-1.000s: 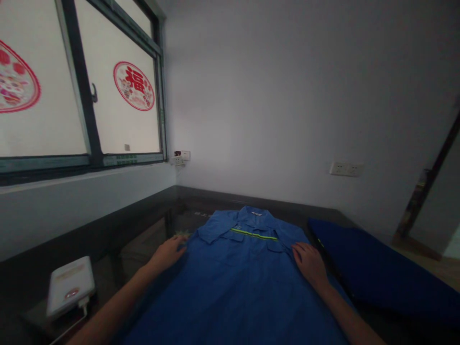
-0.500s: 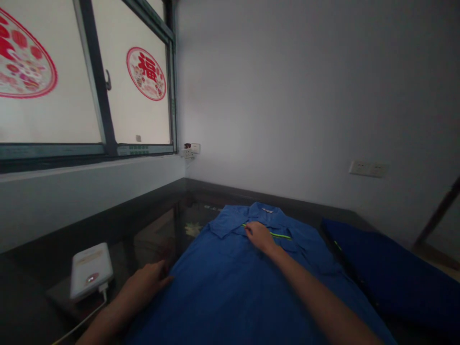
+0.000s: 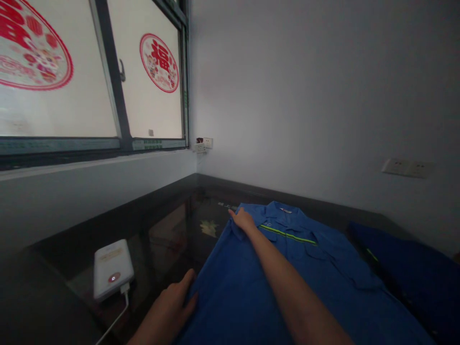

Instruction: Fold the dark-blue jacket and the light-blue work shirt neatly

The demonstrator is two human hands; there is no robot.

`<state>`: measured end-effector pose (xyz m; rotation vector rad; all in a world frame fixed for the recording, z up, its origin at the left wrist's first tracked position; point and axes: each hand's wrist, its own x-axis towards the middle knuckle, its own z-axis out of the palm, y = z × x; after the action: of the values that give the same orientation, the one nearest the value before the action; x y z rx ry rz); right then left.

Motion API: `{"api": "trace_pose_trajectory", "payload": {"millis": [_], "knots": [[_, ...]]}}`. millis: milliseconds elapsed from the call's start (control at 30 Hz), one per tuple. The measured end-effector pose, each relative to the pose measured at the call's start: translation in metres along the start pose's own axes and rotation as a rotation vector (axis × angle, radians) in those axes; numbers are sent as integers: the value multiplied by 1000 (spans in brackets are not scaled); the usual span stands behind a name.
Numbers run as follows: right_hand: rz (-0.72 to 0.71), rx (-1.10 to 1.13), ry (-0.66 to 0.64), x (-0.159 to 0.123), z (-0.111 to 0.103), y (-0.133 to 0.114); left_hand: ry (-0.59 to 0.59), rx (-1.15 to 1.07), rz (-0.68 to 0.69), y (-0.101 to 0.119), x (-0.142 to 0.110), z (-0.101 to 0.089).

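A blue work shirt (image 3: 230,287) with a collar and a yellow-green stripe lies spread front up on the dark tabletop. My right hand (image 3: 243,219) reaches across it to the short sleeve on the left, fingers closed on the cloth there. The sleeve's far edge is partly hidden by that hand. My left hand (image 3: 172,304) rests at the shirt's lower left edge, thumb and fingers apart, with the thumb by the cloth.
On the dark glossy table (image 3: 161,258), a white power bank (image 3: 113,269) with a cable plugged in sits at the left. Darker blue folded clothing (image 3: 406,268) lies at the right. Behind are a wall with sockets (image 3: 408,167) and a window.
My right hand has gone from the chest stripe to the left sleeve and closed on it, uncovering the stripe. My left hand stays by the shirt's left edge. The view has turned slightly left.
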<state>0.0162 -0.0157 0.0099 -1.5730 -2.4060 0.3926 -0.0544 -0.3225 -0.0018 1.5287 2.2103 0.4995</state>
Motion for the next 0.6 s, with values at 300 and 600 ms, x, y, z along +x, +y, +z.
{"api": "trace_pose_trajectory", "payload": {"millis": [300, 600], "knots": [[-33, -112, -77, 4, 5, -21, -78, 28, 99, 15, -16, 12], [-40, -39, -106, 8, -2, 11, -202, 203, -11, 12, -37, -3]]}}
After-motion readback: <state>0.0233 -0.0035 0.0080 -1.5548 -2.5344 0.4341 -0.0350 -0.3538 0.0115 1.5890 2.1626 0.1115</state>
